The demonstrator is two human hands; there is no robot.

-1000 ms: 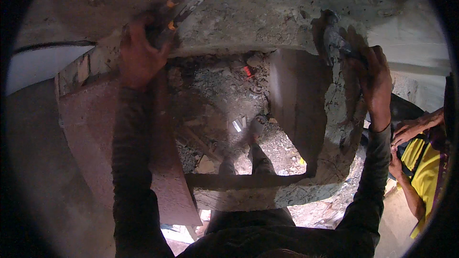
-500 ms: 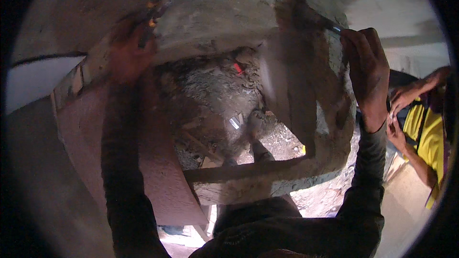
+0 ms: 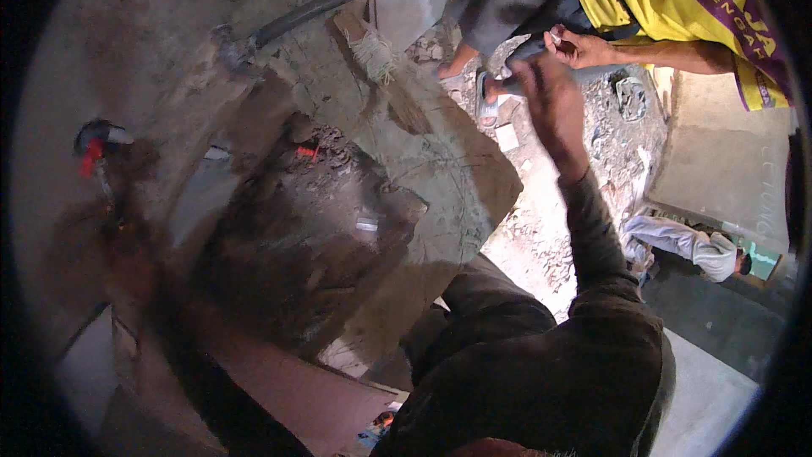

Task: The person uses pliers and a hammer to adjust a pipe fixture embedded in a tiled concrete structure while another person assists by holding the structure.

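My left hand [image 3: 131, 258] is dim and blurred at the left, on the handles of a long tool [image 3: 104, 182] with a red part at its far end, which lies against the concrete surface [image 3: 127, 93]. My right hand [image 3: 550, 106] is raised at the upper middle right, smeared by motion, just below a co-worker's hand [image 3: 575, 48] that pinches a small pale item. Whether my right hand holds anything is unclear. A grey metal piece [image 3: 233, 51] and a long dark grey bar or tube [image 3: 334, 2] rest on the concrete, away from my right hand.
A co-worker in a yellow and purple shirt [image 3: 643, 0] is at the upper right; another person [image 3: 710, 254] is farther off at right. A rough opening [image 3: 279, 245] in the concrete shows rubble, with a pink board [image 3: 330, 402] below. Debris [image 3: 533, 228] covers the ground beyond.
The view has swung sharply round to the right. My right hand has left the metal tool and moved toward the co-worker's hands. My left hand stays by the red-ended tool.
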